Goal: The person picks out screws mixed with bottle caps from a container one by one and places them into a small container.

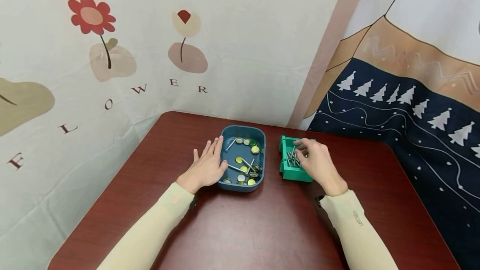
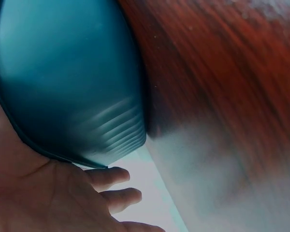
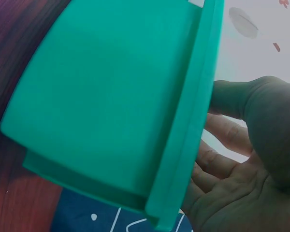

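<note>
My left hand (image 1: 205,167) rests with straight fingers along the left rim of a blue plastic tray (image 1: 263,149). In the left wrist view its palm lies against the rim of the tray (image 2: 77,63). Inside the tray are several bottle caps (image 1: 255,150), yellow, green and silver, and a few long screws (image 1: 230,145). My right hand (image 1: 318,162) hovers over a small green bin (image 1: 296,174), fingers bent and the thumb apart from the index finger. Silver screws (image 1: 294,159) lie in that bin, just by the fingertips. The right wrist view shows the bin's wall (image 3: 106,96) hiding part of the fingers.
Both containers stand on a dark red wooden table (image 1: 258,228) near its far edge, with a gap between them. Behind it hangs a pale cloth (image 1: 243,53) with printed flowers, and a navy cloth (image 1: 375,120) with white trees is at the right.
</note>
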